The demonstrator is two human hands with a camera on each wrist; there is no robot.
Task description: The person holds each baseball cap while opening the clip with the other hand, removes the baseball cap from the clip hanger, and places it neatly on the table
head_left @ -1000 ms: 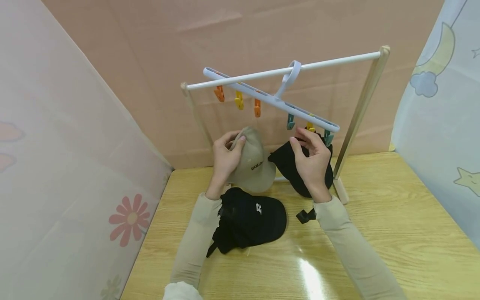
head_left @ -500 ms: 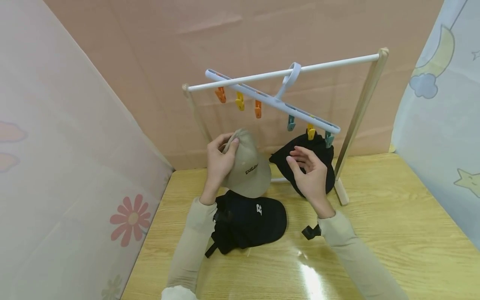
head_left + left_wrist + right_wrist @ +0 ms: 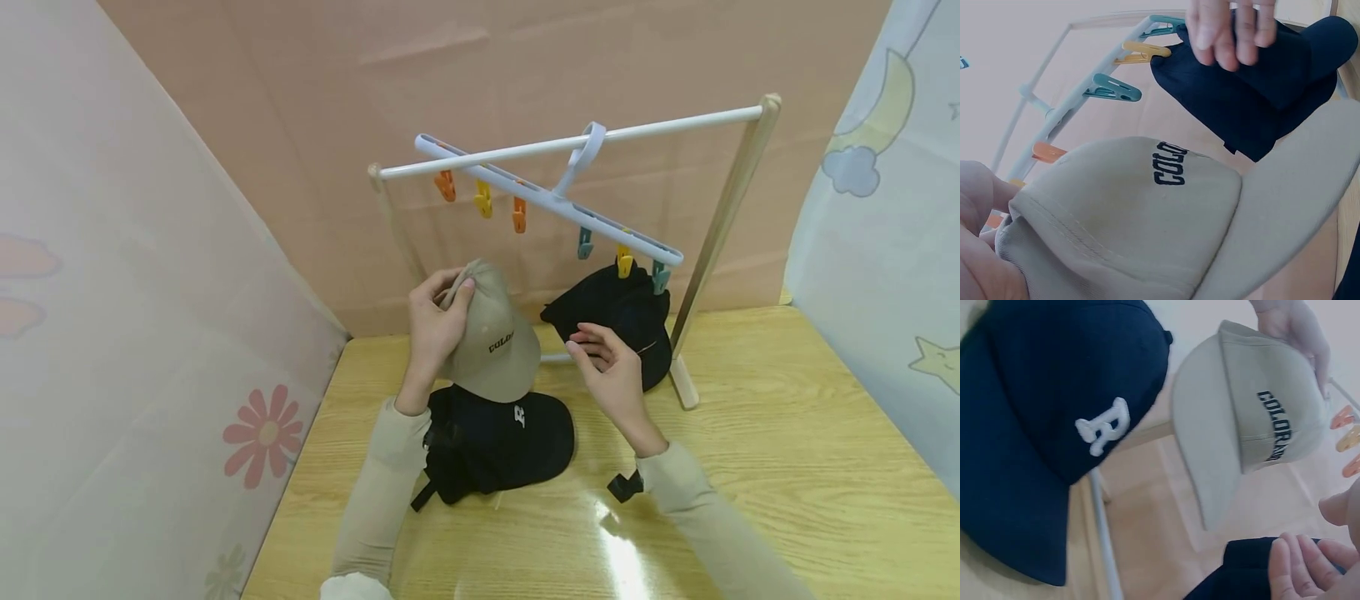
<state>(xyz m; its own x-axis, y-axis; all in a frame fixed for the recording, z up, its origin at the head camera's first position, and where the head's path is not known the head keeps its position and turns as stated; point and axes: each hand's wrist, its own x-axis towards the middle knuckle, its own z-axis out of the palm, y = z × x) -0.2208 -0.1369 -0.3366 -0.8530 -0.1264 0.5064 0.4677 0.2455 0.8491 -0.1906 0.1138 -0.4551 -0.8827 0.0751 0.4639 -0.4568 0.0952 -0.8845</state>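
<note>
My left hand (image 3: 437,325) pinches the beige baseball cap (image 3: 483,317) by its gathered back, thumb in front. The cap hangs brim down, with dark COLORADO lettering (image 3: 1277,427). My right hand (image 3: 611,379), fingers loosely bent and holding nothing, is in front of a black cap (image 3: 600,300). That cap hangs from a yellow clip (image 3: 624,263) and a teal clip (image 3: 660,279) at the right end of the clip hanger (image 3: 517,190). Another dark cap (image 3: 498,450) with a white letter lies on the table below the beige one.
The hanger hooks over the white bar (image 3: 682,122) of a rack with wooden posts (image 3: 723,217). Orange clips (image 3: 519,217), a yellow one (image 3: 483,202) and a teal one (image 3: 584,243) hang along it with nothing in them. Patterned cloth (image 3: 262,429) walls the wooden table (image 3: 787,433).
My right hand has come down and away from the clips at the hanger's right end. My left hand has shifted slightly left and down with the beige cap.
</note>
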